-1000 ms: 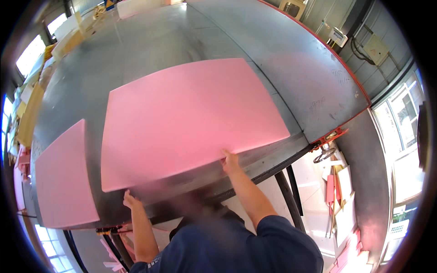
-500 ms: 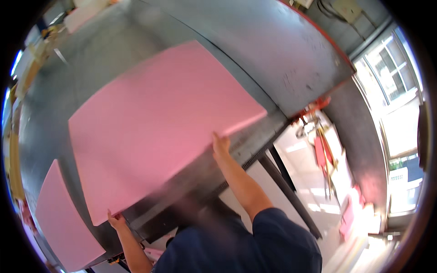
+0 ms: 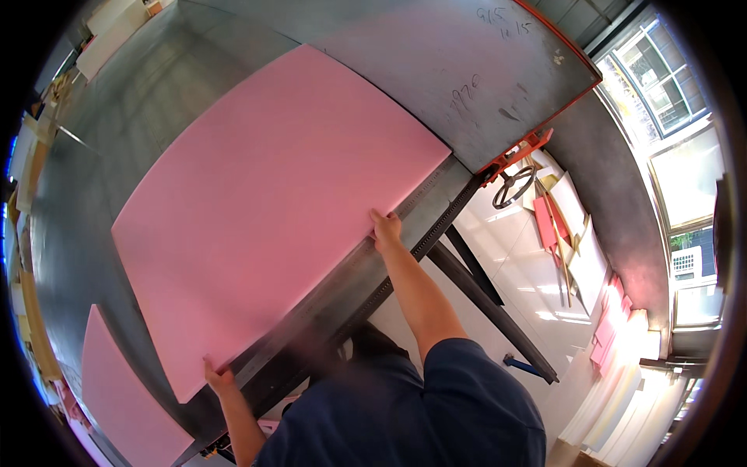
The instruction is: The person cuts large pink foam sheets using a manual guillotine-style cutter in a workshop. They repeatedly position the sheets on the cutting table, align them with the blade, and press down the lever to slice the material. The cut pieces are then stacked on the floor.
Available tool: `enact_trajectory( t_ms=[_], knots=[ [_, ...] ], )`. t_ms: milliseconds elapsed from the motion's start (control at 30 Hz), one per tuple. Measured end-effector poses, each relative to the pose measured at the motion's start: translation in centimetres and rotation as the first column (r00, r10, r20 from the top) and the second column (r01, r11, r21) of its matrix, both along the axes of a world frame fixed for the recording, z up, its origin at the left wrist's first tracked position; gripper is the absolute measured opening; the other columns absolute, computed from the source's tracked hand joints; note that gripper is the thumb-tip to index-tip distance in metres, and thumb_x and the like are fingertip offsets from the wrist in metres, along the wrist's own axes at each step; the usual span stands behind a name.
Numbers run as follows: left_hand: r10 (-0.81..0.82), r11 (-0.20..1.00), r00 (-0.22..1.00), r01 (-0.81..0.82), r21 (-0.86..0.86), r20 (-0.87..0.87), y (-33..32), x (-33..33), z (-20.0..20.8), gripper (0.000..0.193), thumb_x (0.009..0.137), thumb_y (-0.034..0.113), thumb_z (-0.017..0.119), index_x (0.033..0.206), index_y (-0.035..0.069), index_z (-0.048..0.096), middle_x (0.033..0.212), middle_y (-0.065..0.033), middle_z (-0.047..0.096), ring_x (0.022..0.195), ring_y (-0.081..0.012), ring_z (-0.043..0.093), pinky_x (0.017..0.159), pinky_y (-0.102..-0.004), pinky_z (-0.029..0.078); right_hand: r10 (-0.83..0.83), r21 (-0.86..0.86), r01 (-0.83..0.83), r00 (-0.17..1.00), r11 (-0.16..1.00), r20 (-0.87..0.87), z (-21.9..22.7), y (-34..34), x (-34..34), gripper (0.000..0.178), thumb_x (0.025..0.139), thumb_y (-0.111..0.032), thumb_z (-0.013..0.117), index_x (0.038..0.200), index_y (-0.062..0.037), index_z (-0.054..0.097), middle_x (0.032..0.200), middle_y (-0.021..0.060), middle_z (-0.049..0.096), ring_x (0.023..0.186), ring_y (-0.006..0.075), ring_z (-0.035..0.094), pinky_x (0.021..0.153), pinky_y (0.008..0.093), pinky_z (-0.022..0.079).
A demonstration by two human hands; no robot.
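Note:
A large flat pink foam sheet (image 3: pixel 272 202) lies on the grey metal table (image 3: pixel 101 187). Its far right side runs along the seam by a second grey panel (image 3: pixel 436 70). My right hand (image 3: pixel 387 228) pinches the near edge right of the middle, thumb on top and the other fingers partly hidden. At the near left corner, my left hand (image 3: pixel 221 378) grips the same edge, its thumb over the top and its fingers mostly hidden beneath. To the left, apart from the big sheet, rests a narrower pink foam piece (image 3: pixel 124 389).
A toothed rail (image 3: pixel 366 307) follows the table's near edge. Right of the table are an orange bracket (image 3: pixel 517 158), a black handwheel (image 3: pixel 514 187) and dark slanted legs (image 3: pixel 498 319). Foam offcuts (image 3: pixel 564 233) and stacked sheets (image 3: pixel 603 397) line the right-hand wall.
The big sheet's far right side has come up to the panel seam, where a strip of table showed before. Both hands keep hold of the near edge. The view has shifted somewhat.

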State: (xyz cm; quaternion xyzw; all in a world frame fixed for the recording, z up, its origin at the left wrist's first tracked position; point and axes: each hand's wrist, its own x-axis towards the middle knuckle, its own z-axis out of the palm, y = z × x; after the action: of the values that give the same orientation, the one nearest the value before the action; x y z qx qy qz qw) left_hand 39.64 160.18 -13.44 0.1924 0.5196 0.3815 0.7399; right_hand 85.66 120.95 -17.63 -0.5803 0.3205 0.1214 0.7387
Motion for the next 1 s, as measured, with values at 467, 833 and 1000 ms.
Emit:
enact_trajectory(
  t_ms=[467,833,1000],
  knots=[
    [0.004,0.999,1.000,-0.006,0.054,0.022,-3.1,-1.9,-1.1,0.039,0.092,0.014,0.068,0.126,0.001,0.056,0.119,-0.0122,0.064,0.109,-0.0269,0.062,0.095,-0.0412,0.053,0.005,0.021,-0.005,1.000,1.000,-0.004,-0.5,-1.8,-0.2,0.037,0.088,-0.017,0.071,0.120,-0.0060,0.055,0.114,0.0091,0.063,0.099,0.0231,0.064,0.076,0.0421,0.057],
    [0.037,0.994,0.991,-0.050,0.099,0.129,-5.1,0.0,2.0,0.035,0.094,0.010,0.064,0.126,0.001,0.055,0.120,-0.0109,0.063,0.110,-0.0255,0.062,0.097,-0.0402,0.053,-0.005,-0.006,0.005,1.000,1.000,-0.025,-1.7,-2.5,0.6,0.034,0.090,-0.016,0.070,0.120,-0.0054,0.057,0.115,0.0097,0.063,0.100,0.0255,0.065,0.078,0.0432,0.058],
    [0.048,0.999,0.992,-0.048,-0.001,0.116,-5.1,-0.7,-4.7,0.035,0.094,0.009,0.063,0.128,0.002,0.054,0.120,-0.0119,0.063,0.110,-0.0256,0.062,0.094,-0.0397,0.054,-0.014,-0.059,0.011,0.999,0.998,-0.044,-1.1,-2.1,1.3,0.034,0.089,-0.014,0.070,0.120,-0.0058,0.057,0.115,0.0096,0.063,0.100,0.0256,0.064,0.077,0.0440,0.058]
  ],
)
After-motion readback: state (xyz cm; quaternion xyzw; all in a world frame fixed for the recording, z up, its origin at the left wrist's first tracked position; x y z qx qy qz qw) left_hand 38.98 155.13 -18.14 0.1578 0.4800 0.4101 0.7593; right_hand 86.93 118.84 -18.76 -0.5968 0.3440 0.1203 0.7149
